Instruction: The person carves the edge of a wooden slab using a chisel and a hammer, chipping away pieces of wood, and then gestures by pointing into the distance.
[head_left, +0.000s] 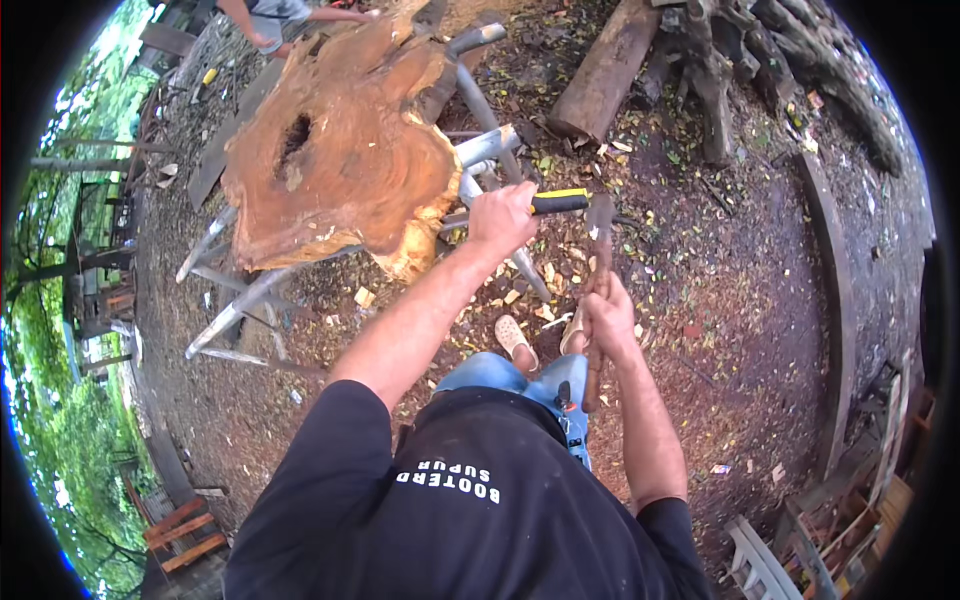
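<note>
Gripping a yellow-black handle [560, 203], the left hand [503, 218] has the right hand [609, 312] at four o'clock, clasping perhaps a hammer [602, 260].

Pairs and singles counted

Two hands are counted: a left hand [503, 217] toward twelve o'clock, a right hand [611, 317] toward three. One black-and-yellow handle [560, 202] and one wooden-handled tool [602, 246] are gripped, one apiece. Two clogs [510, 333] are worn. One wood slab [365, 150] is seen toward eleven, one log [608, 75] at one, one long beam [837, 310] at three.
</note>
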